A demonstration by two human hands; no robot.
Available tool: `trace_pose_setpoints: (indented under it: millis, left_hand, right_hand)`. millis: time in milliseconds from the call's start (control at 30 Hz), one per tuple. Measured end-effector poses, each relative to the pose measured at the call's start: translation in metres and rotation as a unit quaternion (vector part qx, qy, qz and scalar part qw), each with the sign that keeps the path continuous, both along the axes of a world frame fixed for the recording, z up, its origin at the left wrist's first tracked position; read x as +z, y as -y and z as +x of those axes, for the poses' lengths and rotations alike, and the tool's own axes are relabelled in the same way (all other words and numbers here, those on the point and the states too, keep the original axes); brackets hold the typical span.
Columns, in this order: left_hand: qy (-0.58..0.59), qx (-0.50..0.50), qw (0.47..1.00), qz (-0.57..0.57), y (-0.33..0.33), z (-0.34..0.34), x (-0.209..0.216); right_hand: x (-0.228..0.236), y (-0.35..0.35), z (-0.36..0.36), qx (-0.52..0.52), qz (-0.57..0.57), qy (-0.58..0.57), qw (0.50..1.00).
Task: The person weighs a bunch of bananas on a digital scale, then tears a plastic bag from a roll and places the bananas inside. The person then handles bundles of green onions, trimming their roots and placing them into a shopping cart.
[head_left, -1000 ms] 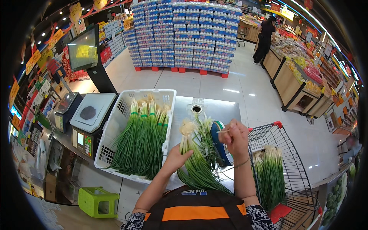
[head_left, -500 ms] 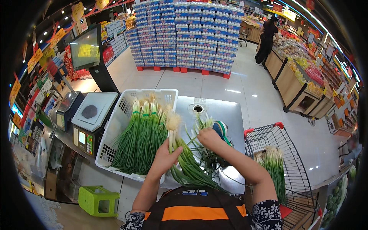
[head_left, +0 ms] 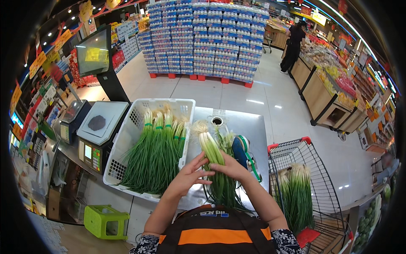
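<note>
A bunch of green onions (head_left: 210,147) stands tilted over the metal table in front of me, its roots pointing away and its leaves toward my apron. My right hand (head_left: 231,166) is closed around the stems from the right. My left hand (head_left: 192,173) has its fingers spread, with the tips against the bunch's left side. Loose green onion scraps (head_left: 227,139) lie just behind the bunch. Right of them sits a blue tape dispenser (head_left: 240,153) with green tape. Several bunches tied with green tape (head_left: 154,148) fill the white crate (head_left: 191,112) to the left.
Beside the metal table (head_left: 253,120), a shopping cart (head_left: 323,182) holds more green onions (head_left: 296,190). Scales (head_left: 99,122) and a screen (head_left: 93,53) stand left of the crate. A green stool (head_left: 103,220) is at lower left. Stacked drink packs (head_left: 207,42) rise ahead; a person (head_left: 294,44) stands at produce bins.
My right hand has come left from the scraps by the dispenser onto the bunch. My left hand has loosened and spread its fingers. The bunch has shifted right and looks gathered more tightly.
</note>
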State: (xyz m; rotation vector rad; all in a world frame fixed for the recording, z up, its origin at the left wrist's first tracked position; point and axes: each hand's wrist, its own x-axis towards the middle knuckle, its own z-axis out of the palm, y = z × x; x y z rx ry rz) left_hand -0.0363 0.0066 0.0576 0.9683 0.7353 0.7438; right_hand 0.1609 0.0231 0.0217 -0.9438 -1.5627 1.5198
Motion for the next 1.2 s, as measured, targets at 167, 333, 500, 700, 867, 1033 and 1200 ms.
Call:
trace_pose_setpoints:
  millis: [167, 333, 500, 700, 867, 1033, 1200]
  left_hand:
    - [-0.135, 0.125, 0.967, 0.175, -0.013, -0.009, -0.008]
    - [-0.257, 0.252, 0.849, 0.386, -0.01, 0.021, 0.015]
    - [-0.215, 0.25, 0.86, 0.39, -0.021, 0.021, 0.01]
    - [-0.162, 0.275, 0.902, 0.291, -0.025, 0.019, 0.011]
    - [-0.178, 0.269, 0.888, 0.327, -0.013, 0.011, 0.0]
    - [-0.304, 0.17, 0.823, 0.449, 0.007, 0.021, 0.008]
    - [-0.196, 0.119, 0.91, 0.345, -0.006, 0.013, 0.002]
  right_hand:
    - [0.017, 0.01, 0.01, 0.033, -0.053, -0.031, 0.998]
    - [0.013, 0.019, 0.013, 0.032, -0.001, 0.031, 0.999]
    - [0.022, 0.032, 0.01, 0.003, 0.063, 0.089, 0.994]
    - [0.011, 0.036, 0.011, 0.0, 0.011, 0.008, 1.0]
    - [-0.007, 0.034, 0.02, 0.003, -0.09, -0.133, 0.987]
    - [-0.001, 0.039, 0.02, -0.014, -0.021, -0.077, 0.997]
    - [0.001, 0.041, 0.025, -0.004, -0.081, -0.152, 0.985]
